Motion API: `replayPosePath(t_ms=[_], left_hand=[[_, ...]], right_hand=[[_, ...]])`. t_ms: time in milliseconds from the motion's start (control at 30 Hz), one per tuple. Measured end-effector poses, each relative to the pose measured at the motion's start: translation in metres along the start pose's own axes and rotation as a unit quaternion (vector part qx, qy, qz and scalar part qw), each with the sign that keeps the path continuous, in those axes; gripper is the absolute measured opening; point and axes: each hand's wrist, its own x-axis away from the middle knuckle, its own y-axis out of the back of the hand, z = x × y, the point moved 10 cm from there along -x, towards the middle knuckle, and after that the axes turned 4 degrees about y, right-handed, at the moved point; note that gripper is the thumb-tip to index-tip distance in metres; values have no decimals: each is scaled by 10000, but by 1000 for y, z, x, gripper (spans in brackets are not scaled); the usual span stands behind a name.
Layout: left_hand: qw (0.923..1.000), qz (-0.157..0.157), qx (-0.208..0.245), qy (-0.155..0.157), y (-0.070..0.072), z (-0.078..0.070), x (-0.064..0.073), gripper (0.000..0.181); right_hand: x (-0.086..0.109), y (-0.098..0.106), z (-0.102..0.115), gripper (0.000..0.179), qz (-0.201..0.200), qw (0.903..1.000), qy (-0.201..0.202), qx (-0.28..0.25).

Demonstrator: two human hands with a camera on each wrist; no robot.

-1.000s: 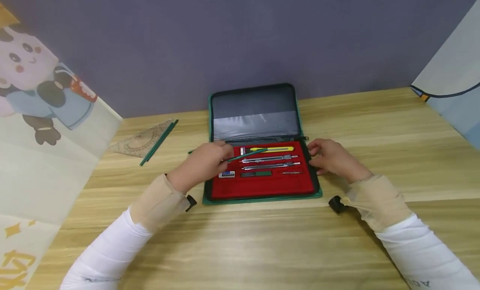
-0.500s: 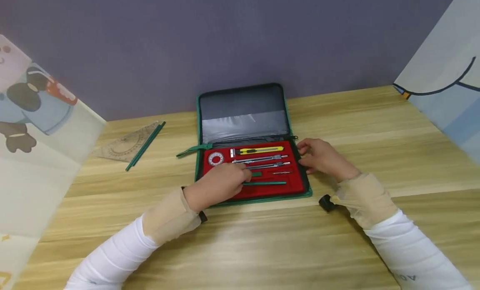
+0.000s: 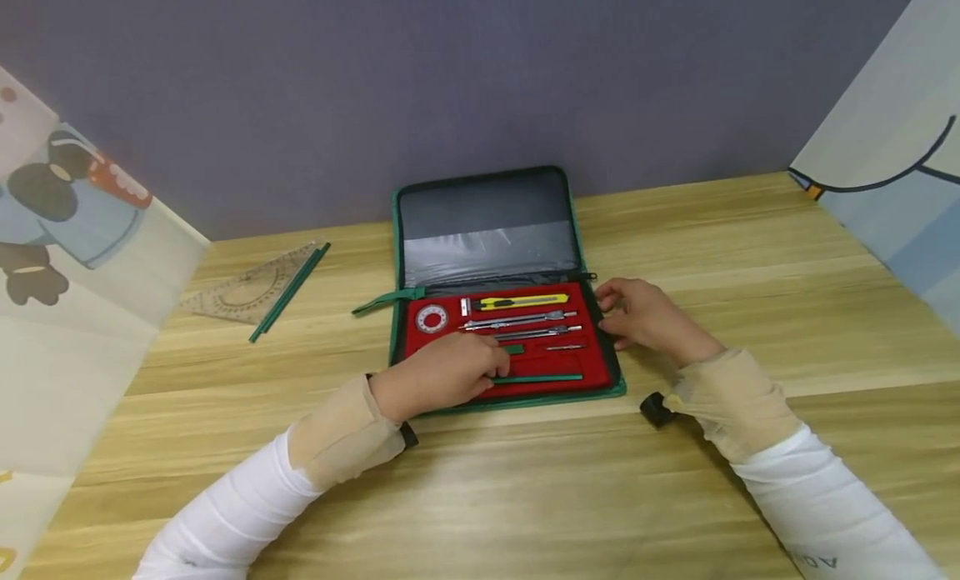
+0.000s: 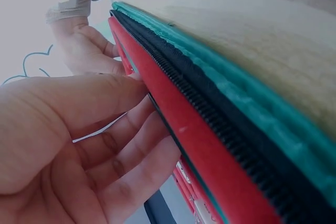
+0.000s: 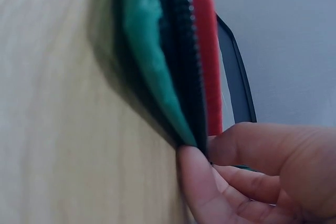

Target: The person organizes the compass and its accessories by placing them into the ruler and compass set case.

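Observation:
A zip case (image 3: 486, 209) of drawing tools lies unfolded on the table, its red insert (image 3: 600, 362) towards the person. Low over this insert, the left hand (image 3: 446, 373) pinches one end of a green pencil (image 3: 543, 378) lying along the front slot. Thumb and fingers of the right hand (image 5: 252, 182) pinch the case's right edge, as the right wrist view shows. Compasses (image 3: 521, 320), a yellow utility knife (image 3: 522, 301), a small sharpener (image 3: 466, 307) and a round white disc (image 3: 431, 317) sit in the insert. The left hand hides its front left part.
Two more green pencils (image 3: 288, 295) lie across a clear set square (image 3: 240, 292) at the table's left. A green strap (image 3: 382, 300) sticks out from the case's left side. Behind the table (image 3: 525, 505) rises a grey-purple panel (image 3: 480, 80).
The left hand has carried the green pencil from the upper left of the insert down to its front slot, lowering it slightly more lately. The right hand stays at the case edge.

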Motion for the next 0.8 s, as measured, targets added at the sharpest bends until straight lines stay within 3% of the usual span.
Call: replayPosePath(t_ms=[500, 800], left_hand=[[9998, 123, 60, 137, 2, 2, 4, 17], [10000, -28, 72, 63, 4, 5, 5, 11]], right_hand=[[-2, 1, 1, 46, -18, 10000, 69, -50], [-1, 0, -1, 48, 73, 9998, 140, -94]])
